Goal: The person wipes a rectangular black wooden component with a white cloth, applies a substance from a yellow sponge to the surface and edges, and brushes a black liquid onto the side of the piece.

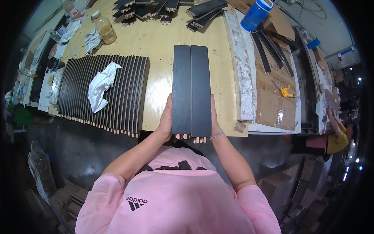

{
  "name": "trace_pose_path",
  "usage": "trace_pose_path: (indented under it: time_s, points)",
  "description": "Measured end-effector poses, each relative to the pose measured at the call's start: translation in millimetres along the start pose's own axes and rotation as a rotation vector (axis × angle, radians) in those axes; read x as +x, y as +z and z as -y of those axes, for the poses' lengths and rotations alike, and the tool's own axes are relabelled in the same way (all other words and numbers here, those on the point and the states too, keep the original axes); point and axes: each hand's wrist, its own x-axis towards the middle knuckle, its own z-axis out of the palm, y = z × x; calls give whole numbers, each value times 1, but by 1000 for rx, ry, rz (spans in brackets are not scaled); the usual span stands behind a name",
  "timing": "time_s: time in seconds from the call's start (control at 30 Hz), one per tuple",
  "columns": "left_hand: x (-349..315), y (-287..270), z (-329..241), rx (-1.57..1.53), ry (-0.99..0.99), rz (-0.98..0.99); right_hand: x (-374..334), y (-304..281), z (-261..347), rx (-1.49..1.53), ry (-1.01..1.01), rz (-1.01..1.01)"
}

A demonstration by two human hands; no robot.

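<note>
Two black wooden boards (pixel 182 87) lie side by side, long edges together, with a thin pale line between them. Pale dowel pegs (pixel 199 139) stick out of their near ends. My left hand (pixel 166 121) presses along the outer edge of the left board, and my right hand (pixel 215 117) does the same on the right one. Between them the pair is gripped; most of the fingers are hidden under or behind the boards. To the left, a row of several similar boards (pixel 128 89) stands on edge, with a crumpled white cloth (pixel 102 87) on top.
More black boards (pixel 144 9) are piled at the table's (pixel 159 66) far side. A jar of yellowish liquid (pixel 105 29) stands at the far left. On the right are a white-stained beam (pixel 243 78), a blue bottle (pixel 255 15), cardboard (pixel 272 105) and a yellow tool (pixel 287 92). Another person (pixel 337 140) works far right.
</note>
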Motion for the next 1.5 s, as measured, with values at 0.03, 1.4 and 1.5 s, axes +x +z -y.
trace_pose_path:
  time_s: [0.03,1.4,1.5]
  points:
    - [-3,1,-5,-25,-31,45,0,3,1,32,4,-22]
    - [-28,-259,-166,1649,885,-126,50,142,-120,-1120,-355,-434]
    - [-34,-260,-175,1668,890,-67,58,134,-119,-913,-345,-544]
